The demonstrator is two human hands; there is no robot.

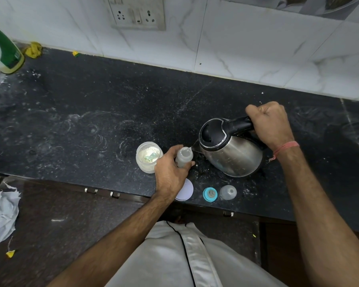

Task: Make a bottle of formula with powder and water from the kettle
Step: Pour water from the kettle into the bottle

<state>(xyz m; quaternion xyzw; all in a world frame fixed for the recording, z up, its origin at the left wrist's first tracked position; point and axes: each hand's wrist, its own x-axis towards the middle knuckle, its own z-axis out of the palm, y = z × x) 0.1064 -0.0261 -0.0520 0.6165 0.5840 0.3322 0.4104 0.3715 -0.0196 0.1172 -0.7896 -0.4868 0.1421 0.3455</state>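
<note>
I see the bottle standing up on the dark counter, near its front edge, mouth up; my left hand is wrapped round it; my right hand grips the black handle of the kettle; the kettle tips left, its spout right at the bottle's mouth; the open powder jar sits just left of the bottle; a white lid, a blue teat ring and a clear cap lie along the front edge; a green bottle stands at the back left corner.
</note>
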